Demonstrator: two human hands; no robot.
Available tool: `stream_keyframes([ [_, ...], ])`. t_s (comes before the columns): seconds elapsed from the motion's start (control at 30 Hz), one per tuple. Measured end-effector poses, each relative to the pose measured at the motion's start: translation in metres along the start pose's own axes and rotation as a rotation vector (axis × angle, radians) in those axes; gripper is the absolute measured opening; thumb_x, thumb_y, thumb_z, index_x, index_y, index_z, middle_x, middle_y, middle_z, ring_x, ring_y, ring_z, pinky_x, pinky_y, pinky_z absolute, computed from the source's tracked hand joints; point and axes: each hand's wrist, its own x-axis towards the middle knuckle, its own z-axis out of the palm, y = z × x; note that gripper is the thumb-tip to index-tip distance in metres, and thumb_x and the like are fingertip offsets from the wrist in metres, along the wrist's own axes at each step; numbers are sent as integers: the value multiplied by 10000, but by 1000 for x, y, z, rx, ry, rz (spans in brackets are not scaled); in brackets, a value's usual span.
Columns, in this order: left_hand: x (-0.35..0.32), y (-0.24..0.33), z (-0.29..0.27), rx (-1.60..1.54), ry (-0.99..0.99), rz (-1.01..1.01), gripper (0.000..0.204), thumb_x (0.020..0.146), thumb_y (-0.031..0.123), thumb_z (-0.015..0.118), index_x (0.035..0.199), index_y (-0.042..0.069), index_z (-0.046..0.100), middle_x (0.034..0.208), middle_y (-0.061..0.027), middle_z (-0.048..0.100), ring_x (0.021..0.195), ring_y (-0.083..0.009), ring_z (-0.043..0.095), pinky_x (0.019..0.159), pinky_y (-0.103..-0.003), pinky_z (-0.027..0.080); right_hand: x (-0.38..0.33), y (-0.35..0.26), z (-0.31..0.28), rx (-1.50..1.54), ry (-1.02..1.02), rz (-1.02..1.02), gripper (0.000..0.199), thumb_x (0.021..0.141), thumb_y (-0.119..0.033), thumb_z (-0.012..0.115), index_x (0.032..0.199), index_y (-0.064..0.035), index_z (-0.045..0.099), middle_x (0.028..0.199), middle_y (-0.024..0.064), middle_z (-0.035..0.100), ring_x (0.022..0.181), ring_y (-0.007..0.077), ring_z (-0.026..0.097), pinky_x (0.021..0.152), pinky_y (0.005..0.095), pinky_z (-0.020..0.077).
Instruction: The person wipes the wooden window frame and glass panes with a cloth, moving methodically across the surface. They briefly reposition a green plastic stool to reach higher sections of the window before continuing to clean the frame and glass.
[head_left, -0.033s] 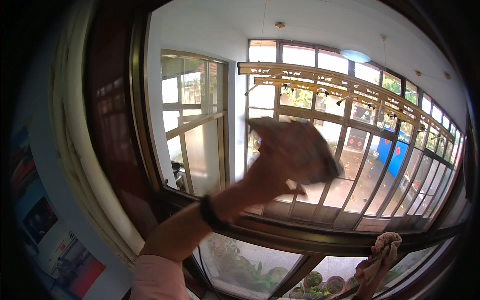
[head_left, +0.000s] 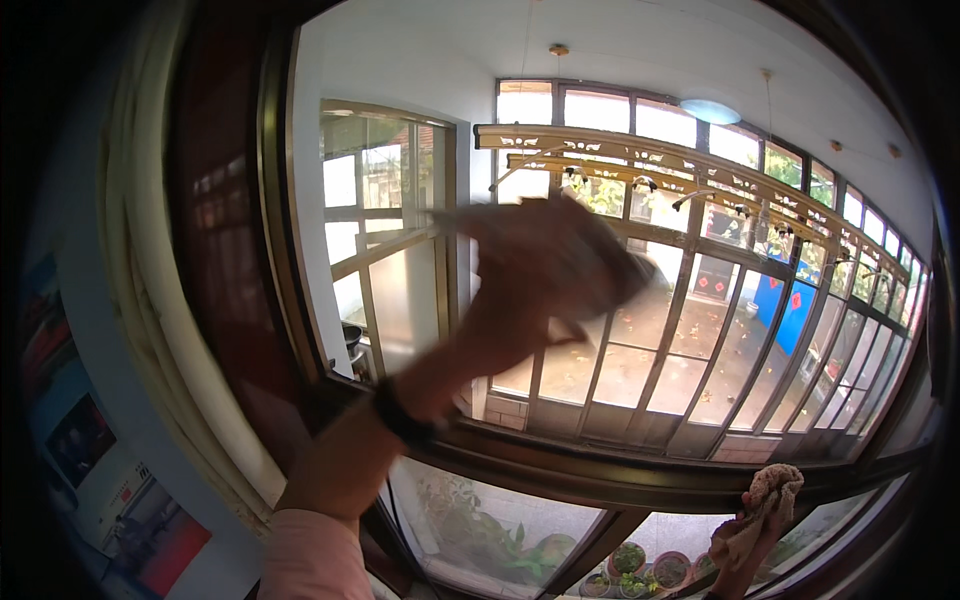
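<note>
My left hand [head_left: 515, 285], blurred by motion, is raised in front of the upper window pane, with a dark band on the wrist and a pink sleeve behind it. Flattened under its fingers is a greyish cloth [head_left: 615, 265], too smeared to show its exact material. One end of it sticks out to the left of the hand. At the lower right, my right hand [head_left: 738, 548] grips a crumpled beige rag [head_left: 776, 490] against the brown window rail [head_left: 640, 477]. Much of that hand is hidden by the rag.
Cream curtains [head_left: 190, 330] hang on the left beside the dark window frame [head_left: 285, 250]. Pictures [head_left: 150, 530] cover the wall there. Beyond the glass are a gold drying rack [head_left: 640, 155], glazed panels and potted plants [head_left: 670, 570]. A thin dark cord [head_left: 395, 520] dangles below the rail.
My left hand and the greyish cloth have shifted left and slightly up across the pane. The right hand and its rag have stayed in place.
</note>
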Motion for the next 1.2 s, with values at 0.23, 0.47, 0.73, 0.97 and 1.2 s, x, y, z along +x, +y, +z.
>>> stream_keyframes([
  [0.23,26,-195,-96,441,152,-951,955,941,823,286,1621,154,227,1614,-380,102,1482,-594,121,1182,-684,129,-4,9,-3,56,24,-20,565,944,-413,638,1404,-117,498,1051,131,699,798,275,747,486,312,561],
  [0.47,107,21,38,154,151,134,1016,713,713,764,1564,285,407,1632,-262,217,1503,-559,102,1143,-783,23,-12,12,6,-44,231,14,552,964,-426,570,1414,-112,510,1083,119,705,800,251,725,557,303,547],
  [0.73,45,126,63,-89,-352,489,885,716,683,736,1461,260,513,1661,-86,285,1562,-372,154,1185,-632,255,-14,14,-19,5,76,78,566,981,-425,563,1439,-102,486,1018,153,718,736,230,679,579,287,544],
  [0.97,57,-67,-18,331,127,51,733,914,564,666,1553,307,415,1685,-180,137,1545,-452,25,1177,-681,-7,-10,4,18,89,-77,74,528,1005,-416,553,1422,-104,470,1057,142,682,757,218,648,617,295,532],
  [1.2,-14,-229,-134,379,192,-574,778,986,662,421,1553,145,297,1530,-333,239,1408,-524,250,1128,-689,232,-37,-17,79,77,-138,57,438,1017,-368,548,1355,-97,484,1046,116,629,770,208,599,668,310,503],
])
